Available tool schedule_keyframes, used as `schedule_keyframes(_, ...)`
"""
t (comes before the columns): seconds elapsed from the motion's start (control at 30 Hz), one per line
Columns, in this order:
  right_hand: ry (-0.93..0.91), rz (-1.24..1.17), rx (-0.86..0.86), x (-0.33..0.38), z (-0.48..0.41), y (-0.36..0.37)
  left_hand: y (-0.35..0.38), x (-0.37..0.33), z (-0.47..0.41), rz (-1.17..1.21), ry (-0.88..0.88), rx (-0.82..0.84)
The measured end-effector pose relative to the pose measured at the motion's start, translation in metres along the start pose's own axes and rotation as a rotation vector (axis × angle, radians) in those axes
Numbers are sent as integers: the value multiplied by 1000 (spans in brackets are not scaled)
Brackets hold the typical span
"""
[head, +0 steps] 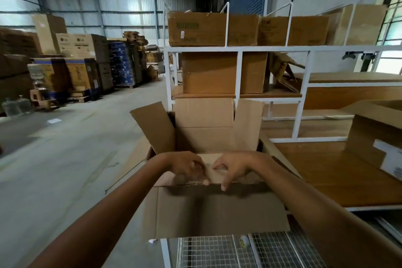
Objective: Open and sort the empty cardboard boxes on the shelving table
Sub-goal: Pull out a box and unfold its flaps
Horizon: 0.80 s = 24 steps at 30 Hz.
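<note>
Cardboard cartons (75, 44) far left read "LG". Fingers (206, 181) of the left hand (186, 166) and right hand (236, 166) curl over the near flap (215, 209) of the open box (204, 137), pinching its edge.

Your single head-worn camera looked forward and down, wide-angle, sitting close above the open box (214, 209) at the counter (326, 169), with shelving (238, 49) straight ahead.
</note>
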State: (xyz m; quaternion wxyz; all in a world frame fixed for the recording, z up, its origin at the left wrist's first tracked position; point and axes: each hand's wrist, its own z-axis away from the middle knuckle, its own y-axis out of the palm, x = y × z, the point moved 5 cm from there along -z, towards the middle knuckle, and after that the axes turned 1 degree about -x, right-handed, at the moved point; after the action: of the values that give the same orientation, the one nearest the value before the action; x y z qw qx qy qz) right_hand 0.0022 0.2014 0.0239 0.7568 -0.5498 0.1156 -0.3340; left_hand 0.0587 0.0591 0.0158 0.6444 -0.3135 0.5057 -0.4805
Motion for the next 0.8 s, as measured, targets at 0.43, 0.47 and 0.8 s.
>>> schedule_keyframes(0.43,-54,9,-767,-42,-26,-33,-52,13,-47,-291,-150,-507)
schedule_keyframes(0.47,-62,22,-785,-46,-35,-33,-51,19,-54,-309,-177,-503)
schedule_keyframes(0.8,-46,44,-937,-69,-105,-58,-77,59,-112,-263,-248,-371)
